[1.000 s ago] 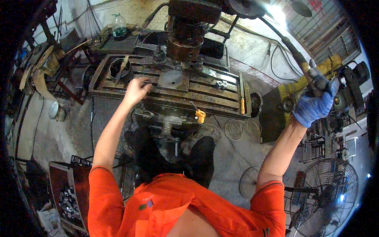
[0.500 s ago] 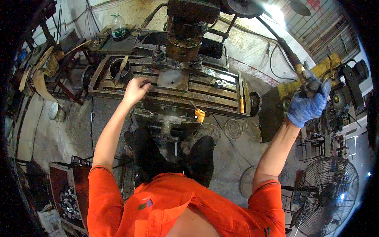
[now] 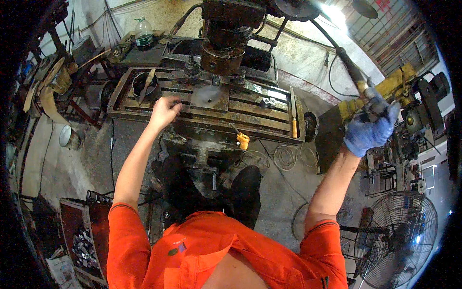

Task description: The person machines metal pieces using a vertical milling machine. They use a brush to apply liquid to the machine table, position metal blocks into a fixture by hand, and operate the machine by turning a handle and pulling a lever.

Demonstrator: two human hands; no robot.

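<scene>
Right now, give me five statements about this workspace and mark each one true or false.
1. The right hand holds the end of the lever. True.
2. The left hand wears a blue glove. False: it is bare; only the right hand is gloved.
3. The pot stands near the left end of the table. True.
4. The fan is at the person's left. False: it is at the lower right.
5. The yellow-handled tool lies at the right end of the table. True.
</scene>
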